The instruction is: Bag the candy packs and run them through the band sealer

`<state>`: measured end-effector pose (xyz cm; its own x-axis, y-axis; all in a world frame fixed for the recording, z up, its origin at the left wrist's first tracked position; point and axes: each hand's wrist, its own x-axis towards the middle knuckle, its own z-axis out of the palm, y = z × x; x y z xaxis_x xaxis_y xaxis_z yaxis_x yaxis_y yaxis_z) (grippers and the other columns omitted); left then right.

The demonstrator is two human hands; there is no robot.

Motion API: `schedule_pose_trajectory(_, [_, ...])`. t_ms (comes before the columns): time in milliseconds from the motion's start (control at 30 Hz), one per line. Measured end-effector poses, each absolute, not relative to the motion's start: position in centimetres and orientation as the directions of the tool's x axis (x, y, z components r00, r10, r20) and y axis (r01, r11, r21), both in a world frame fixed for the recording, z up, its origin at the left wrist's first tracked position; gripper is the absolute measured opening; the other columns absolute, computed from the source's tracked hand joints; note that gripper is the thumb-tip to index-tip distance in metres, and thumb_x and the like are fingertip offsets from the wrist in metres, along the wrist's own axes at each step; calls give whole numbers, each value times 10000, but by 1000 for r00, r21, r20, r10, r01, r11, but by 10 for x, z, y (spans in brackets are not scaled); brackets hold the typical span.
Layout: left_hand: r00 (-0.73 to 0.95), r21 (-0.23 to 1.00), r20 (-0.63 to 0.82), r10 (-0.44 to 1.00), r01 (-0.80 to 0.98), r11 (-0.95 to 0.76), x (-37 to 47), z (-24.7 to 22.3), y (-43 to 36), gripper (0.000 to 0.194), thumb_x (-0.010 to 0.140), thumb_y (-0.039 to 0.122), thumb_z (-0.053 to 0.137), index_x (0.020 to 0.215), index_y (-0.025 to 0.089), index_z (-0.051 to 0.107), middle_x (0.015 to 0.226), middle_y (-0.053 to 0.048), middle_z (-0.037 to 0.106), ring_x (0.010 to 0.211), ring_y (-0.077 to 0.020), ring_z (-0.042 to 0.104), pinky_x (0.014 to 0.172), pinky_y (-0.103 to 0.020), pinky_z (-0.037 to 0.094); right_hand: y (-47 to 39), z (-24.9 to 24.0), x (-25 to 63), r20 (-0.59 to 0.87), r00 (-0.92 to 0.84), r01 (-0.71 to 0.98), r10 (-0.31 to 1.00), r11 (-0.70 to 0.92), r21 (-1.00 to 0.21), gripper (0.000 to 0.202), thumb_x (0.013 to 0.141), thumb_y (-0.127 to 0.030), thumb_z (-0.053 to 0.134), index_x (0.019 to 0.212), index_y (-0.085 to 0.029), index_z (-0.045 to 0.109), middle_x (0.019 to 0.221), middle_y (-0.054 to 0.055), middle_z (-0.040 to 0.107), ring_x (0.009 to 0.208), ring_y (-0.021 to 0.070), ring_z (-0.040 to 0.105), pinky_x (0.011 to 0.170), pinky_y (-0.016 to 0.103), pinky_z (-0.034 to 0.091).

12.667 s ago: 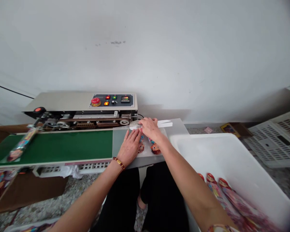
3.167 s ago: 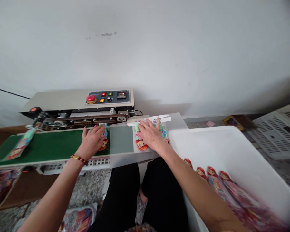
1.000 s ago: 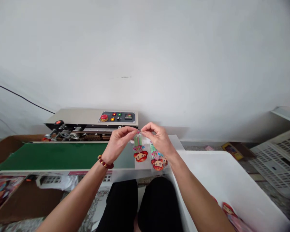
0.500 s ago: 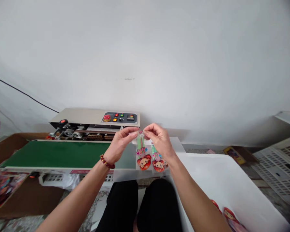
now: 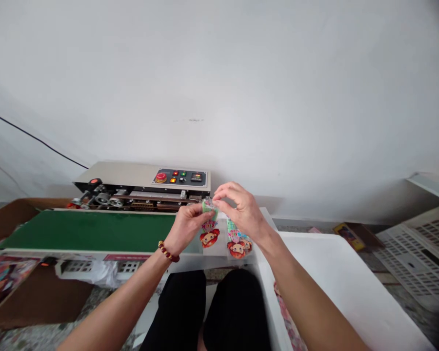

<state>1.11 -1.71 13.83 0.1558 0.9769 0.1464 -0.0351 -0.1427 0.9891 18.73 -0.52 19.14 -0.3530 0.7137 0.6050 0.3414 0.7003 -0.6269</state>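
My left hand (image 5: 188,225), with a beaded bracelet at the wrist, pinches the upper part of a clear packet (image 5: 209,238) with green sticks and a red-haired cartoon figure. The fingertips of my right hand (image 5: 241,209) are closed on the top edge of that same packet. Below my right hand, more such packets (image 5: 238,247) lie overlapping on the translucent sheet at the right end of the green belt (image 5: 102,229). Behind the belt stands a sealing machine (image 5: 131,178) with lit buttons and a red knob.
A white foam surface (image 5: 325,263) is at the right, with printed packets (image 5: 289,321) by its left edge. Beyond it are a small carton (image 5: 358,236) and white plastic crates (image 5: 417,258). A cardboard box (image 5: 51,297) sits at the lower left. My knees are below.
The held packet has shifted left and away from the others. My left hand has moved its grip lower onto the packet. The view has shifted slightly.
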Motion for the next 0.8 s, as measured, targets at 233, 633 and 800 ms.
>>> schedule_pose_trajectory(233, [216, 982, 163, 963, 55, -179, 9, 140, -19, 297, 787, 445, 709, 759, 152, 749, 697, -4, 636, 657, -138, 495, 642, -261, 408, -2, 198, 185, 560, -465, 433, 685, 728, -531, 121, 921, -136, 601, 860, -218, 666, 976, 30, 665, 933, 180, 612, 844, 327, 473])
schedule_pose_trajectory(633, [199, 981, 37, 979, -194, 3, 15, 138, -20, 440, 684, 555, 815, 821, 144, 735, 676, 5, 578, 600, -92, 415, 579, -226, 347, 8, 184, 191, 383, -351, 385, 854, 505, -772, 86, 855, -218, 635, 789, -204, 688, 760, -16, 616, 640, 115, 517, 614, 264, 377])
schedule_pose_trajectory(800, [195, 969, -50, 980, -227, 94, 16, 134, -23, 471, 672, 582, 815, 799, 135, 734, 650, 2, 550, 591, -93, 395, 555, -226, 299, 8, 175, 192, 314, -349, 303, 883, 423, -854, 116, 815, -310, 651, 778, -202, 673, 717, -19, 611, 630, 119, 494, 600, 257, 376])
